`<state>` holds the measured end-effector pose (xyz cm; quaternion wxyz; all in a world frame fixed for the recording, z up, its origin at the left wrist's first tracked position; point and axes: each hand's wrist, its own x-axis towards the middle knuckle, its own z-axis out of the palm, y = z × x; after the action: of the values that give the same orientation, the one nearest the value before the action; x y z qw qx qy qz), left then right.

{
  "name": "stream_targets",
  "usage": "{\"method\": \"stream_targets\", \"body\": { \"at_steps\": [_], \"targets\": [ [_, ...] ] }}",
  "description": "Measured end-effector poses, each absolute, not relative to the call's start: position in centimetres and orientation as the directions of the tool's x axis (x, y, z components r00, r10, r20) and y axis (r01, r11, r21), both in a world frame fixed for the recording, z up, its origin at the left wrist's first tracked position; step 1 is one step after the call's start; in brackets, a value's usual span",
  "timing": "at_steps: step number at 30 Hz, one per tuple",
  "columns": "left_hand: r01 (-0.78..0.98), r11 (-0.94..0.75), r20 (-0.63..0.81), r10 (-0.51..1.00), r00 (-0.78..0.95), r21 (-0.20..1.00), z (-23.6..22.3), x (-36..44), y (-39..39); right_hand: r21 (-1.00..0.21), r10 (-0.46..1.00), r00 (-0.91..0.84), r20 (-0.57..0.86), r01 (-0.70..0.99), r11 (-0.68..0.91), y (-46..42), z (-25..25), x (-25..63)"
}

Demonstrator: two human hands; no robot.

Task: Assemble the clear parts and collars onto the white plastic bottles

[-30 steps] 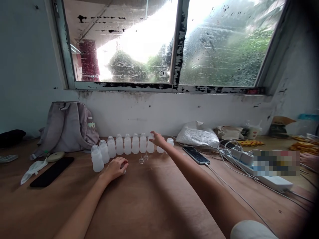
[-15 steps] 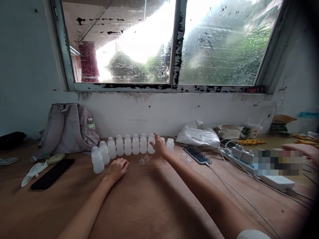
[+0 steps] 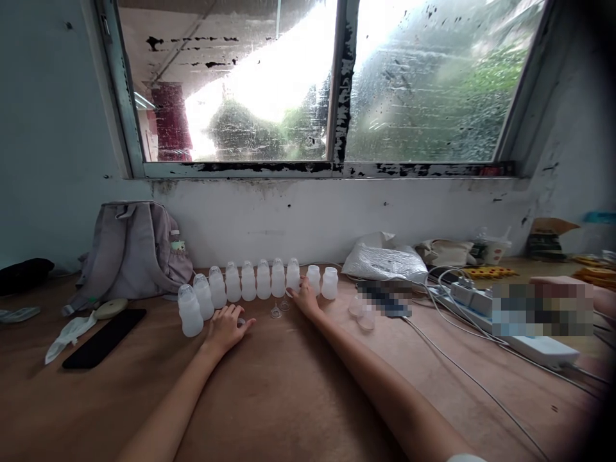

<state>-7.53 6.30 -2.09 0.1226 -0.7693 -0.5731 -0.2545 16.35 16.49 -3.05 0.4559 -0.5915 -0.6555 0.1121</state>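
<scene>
A curved row of several translucent white bottles point(image 3: 249, 282) stands on the brown table point(image 3: 289, 398) below the window. My left hand point(image 3: 225, 328) lies flat on the table with its fingers stretched out just in front of the row's left end; its fingertips touch a small round cap point(image 3: 241, 322). My right hand point(image 3: 304, 297) rests on the table against the foot of the bottles on the right, fingers drawn together and pointing left; what they pinch, if anything, is hidden. Two small clear nipples point(image 3: 279, 309) stand between my hands.
A grey backpack point(image 3: 129, 250) leans on the wall at left, with a black phone point(image 3: 103, 328) and white cloth point(image 3: 67, 333) before it. A plastic bag point(image 3: 385, 263), clear cups point(image 3: 362, 312), a power strip point(image 3: 539, 348) and cables lie right. Another person's hand point(image 3: 563, 283) shows far right.
My right hand has dropped from the bottle tops to the table at their foot. My left hand has flattened, uncovering the small cap. Two bottles at the right end now show fully.
</scene>
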Motion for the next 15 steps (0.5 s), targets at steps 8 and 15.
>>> {"method": "stream_targets", "body": {
  "at_steps": [8, 15],
  "targets": [
    [0.905, -0.409, 0.416, 0.847, 0.331, 0.115, -1.2, -8.3, 6.1, -0.640, 0.880, 0.149, 0.451, 0.741, 0.203, 17.8, -4.2, 16.5],
    [0.903, -0.400, 0.356, 0.876, 0.326, 0.157, -1.5, -9.1, 6.6, -0.566, 0.854, 0.132, 0.504, 0.797, 0.211, 17.0, -3.8, 16.6]
  ]
}}
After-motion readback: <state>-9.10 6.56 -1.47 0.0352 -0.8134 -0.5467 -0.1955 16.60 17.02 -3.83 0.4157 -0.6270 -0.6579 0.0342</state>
